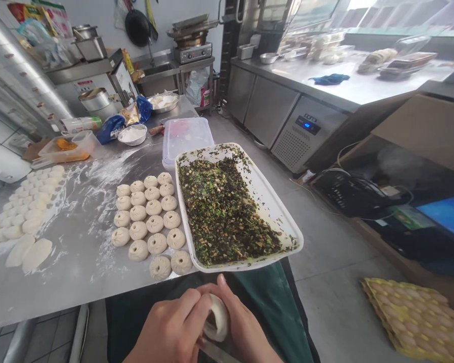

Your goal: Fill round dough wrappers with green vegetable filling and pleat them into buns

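Observation:
Both my hands are at the bottom of the head view, closed together round a white dough bun [217,318]. My left hand [170,327] curls over its left side, and my right hand [242,327] cups it from the right with the thumb up. Just above them a white tray of chopped green filling [227,209] rests on the table's right edge. To the tray's left, several pleated buns [149,219] sit in rows on the floured steel table [79,252].
Small dough pieces [26,201] lie at the table's left. A lidded plastic box [187,136], bowls and bags stand behind the tray. A steel counter [325,85] runs along the right, with stacked egg trays [419,317] on the floor.

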Demonstrator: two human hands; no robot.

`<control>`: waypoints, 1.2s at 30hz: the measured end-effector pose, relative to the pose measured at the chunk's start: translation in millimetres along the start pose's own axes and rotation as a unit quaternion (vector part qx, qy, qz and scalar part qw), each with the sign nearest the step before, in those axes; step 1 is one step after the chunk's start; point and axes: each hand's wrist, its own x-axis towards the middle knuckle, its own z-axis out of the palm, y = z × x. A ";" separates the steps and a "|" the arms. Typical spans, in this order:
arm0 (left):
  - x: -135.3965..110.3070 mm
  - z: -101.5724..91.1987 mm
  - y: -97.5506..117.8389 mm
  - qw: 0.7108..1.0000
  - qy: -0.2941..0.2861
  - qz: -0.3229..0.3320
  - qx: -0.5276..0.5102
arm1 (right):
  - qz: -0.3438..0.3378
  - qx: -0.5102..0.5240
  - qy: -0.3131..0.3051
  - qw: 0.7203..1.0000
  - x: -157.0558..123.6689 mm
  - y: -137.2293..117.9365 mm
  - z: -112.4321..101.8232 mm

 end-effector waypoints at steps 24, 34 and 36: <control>4.7 -6.4 0.1 1.000 0.023 0.011 0.011 | -0.009 -0.016 -0.012 1.000 0.4 -3.6 -1.5; 7.5 -11.2 -0.7 0.999 0.024 0.026 0.018 | -0.006 -0.004 -0.015 1.000 0.0 -3.7 -0.3; 7.2 -11.6 -0.8 0.999 0.024 0.022 0.011 | 0.001 -0.009 -0.033 0.999 0.0 -4.5 0.2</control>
